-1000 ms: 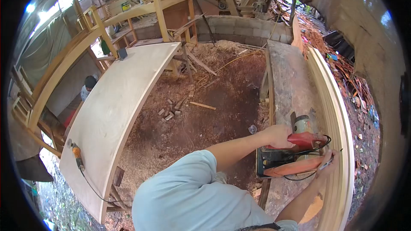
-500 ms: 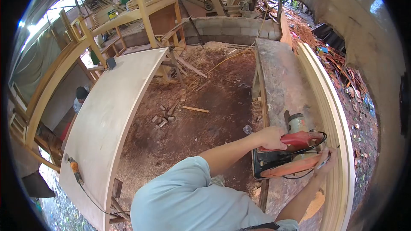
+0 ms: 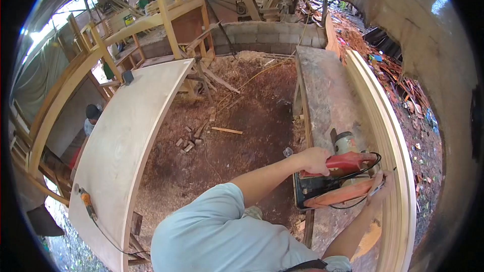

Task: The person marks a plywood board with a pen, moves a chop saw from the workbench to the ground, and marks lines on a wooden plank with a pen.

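On the worktable at the right lies a red-handled circular saw [image 3: 348,163], with a silver motor housing, an orange-red part and a dark base. My left hand [image 3: 316,161] is closed around the near end of its red handle. Just beyond the saw, my right hand [image 3: 381,187] rests against a stack of long pale boards [image 3: 398,206]. Its fingers are bent together, and a small bluish-silver slim thing shows at them, too small to name. The saw's black cord [image 3: 360,174] loops between my two hands.
To the left, a wide pale panel [image 3: 126,121] carries an orange grinder [image 3: 87,204] with a cord. Small wood offcuts [image 3: 189,146] lie on the sawdust-covered floor. Wooden frames [image 3: 169,17] stand behind. Another person [image 3: 92,116] is low at the far left.
The whole view has shifted slightly left. My left hand keeps its hold on the saw handle, and my right hand stays at the boards with little visible movement.
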Available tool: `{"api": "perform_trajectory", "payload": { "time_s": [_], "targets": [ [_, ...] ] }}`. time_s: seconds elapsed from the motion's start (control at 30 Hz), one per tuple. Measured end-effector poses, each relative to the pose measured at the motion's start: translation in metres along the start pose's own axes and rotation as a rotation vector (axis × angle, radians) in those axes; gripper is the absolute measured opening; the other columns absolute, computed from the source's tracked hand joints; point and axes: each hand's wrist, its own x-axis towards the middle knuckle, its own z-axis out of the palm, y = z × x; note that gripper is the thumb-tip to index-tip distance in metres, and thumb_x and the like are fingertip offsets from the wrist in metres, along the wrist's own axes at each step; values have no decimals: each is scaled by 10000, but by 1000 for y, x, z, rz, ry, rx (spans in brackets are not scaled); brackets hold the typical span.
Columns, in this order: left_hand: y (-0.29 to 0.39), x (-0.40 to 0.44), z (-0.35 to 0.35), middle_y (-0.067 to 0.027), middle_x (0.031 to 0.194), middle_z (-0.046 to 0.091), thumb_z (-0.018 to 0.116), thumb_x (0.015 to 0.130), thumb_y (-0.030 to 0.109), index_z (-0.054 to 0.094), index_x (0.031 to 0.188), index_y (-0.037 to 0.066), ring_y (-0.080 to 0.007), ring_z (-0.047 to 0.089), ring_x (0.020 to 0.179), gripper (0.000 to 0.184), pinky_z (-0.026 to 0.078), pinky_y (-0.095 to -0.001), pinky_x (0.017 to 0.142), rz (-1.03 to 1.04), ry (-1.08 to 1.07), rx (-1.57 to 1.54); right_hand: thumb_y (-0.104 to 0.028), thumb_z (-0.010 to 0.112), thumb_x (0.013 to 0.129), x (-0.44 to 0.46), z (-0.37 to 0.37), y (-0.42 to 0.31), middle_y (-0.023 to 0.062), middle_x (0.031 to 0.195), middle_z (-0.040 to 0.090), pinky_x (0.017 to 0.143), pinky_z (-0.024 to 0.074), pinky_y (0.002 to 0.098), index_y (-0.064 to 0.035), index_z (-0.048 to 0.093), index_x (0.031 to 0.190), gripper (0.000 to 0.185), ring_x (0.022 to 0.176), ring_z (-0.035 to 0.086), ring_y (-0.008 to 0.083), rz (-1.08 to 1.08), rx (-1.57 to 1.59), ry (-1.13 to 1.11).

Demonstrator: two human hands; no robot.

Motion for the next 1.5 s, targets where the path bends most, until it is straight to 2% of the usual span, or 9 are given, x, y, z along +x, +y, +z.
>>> {"api": "perform_trajectory", "payload": {
  "time_s": [0.1, 0.27, 0.53, 0.6, 0.73, 0.8, 0.9, 1.07, 1.5],
  "targets": [
    [-7, 2, 3, -241, 899, 681, 752, 707, 383, 657, 972, -36, -393, 671, 878, 505, 526, -450, 808, 2, 21, 45, -128, 585, 956, -1, 5, 3, 38, 749, 542, 661, 439, 286, -21, 561, 905, 121, 713, 527, 131, -34, -58, 1],
    [-11, 8, 9, -248, 943, 675, 749, 707, 403, 662, 978, -38, -395, 663, 918, 525, 518, -446, 829, 4, 16, 50, -127, 589, 956, -1, 3, -12, 36, 736, 554, 663, 439, 272, -27, 561, 899, 119, 694, 531, 124, 101, 13, -8],
    [-8, 5, 6, -250, 918, 678, 722, 738, 438, 676, 989, -23, -403, 664, 895, 527, 519, -451, 822, 27, 21, 31, -116, 579, 959, 2, 3, -19, 35, 737, 544, 659, 438, 279, -21, 548, 886, 124, 698, 528, 122, 28, -11, -25],
    [1, -1, -1, -237, 991, 677, 703, 749, 452, 680, 998, -27, -387, 655, 955, 541, 512, -440, 850, -27, -13, 25, -117, 578, 959, 2, 3, -17, 36, 736, 541, 657, 437, 280, -20, 550, 887, 124, 698, 527, 123, 1, -25, -22],
    [-8, 5, 7, -245, 990, 674, 682, 770, 474, 677, 995, -40, -393, 653, 957, 562, 507, -442, 857, -1, 26, 32, -131, 582, 957, 2, 4, -17, 43, 736, 541, 654, 436, 282, -18, 558, 891, 133, 695, 526, 127, -9, 7, -4],
    [-10, 7, 9, -251, 900, 678, 657, 806, 522, 685, 976, -27, -407, 664, 881, 575, 510, -460, 802, 26, 49, 28, -136, 583, 957, 1, 4, -15, 44, 738, 544, 653, 436, 282, -18, 561, 893, 136, 695, 525, 127, -6, 24, -5],
    [-6, 5, 4, -251, 897, 678, 640, 819, 534, 681, 972, -37, -410, 663, 873, 592, 506, -464, 796, 22, 22, 6, -144, 538, 992, -1, 3, -6, 21, 764, 487, 653, 401, 258, -39, 509, 875, 160, 697, 471, 108, 22, 20, -30],
    [-8, 6, 5, -254, 901, 676, 637, 819, 543, 678, 971, -42, -413, 660, 881, 606, 501, -466, 802, 12, 6, -8, -132, 582, 953, -2, 3, -7, 43, 753, 556, 658, 434, 275, -17, 558, 891, 133, 701, 521, 123, 59, 68, -5],
    [-8, 8, 5, -257, 943, 673, 638, 815, 555, 669, 1002, -36, -417, 652, 922, 620, 491, -467, 822, -17, -13, -6, -129, 585, 949, -2, 1, 4, 54, 777, 572, 676, 449, 282, -14, 569, 888, 132, 708, 541, 136, 30, 18, 2]
  ]
}}
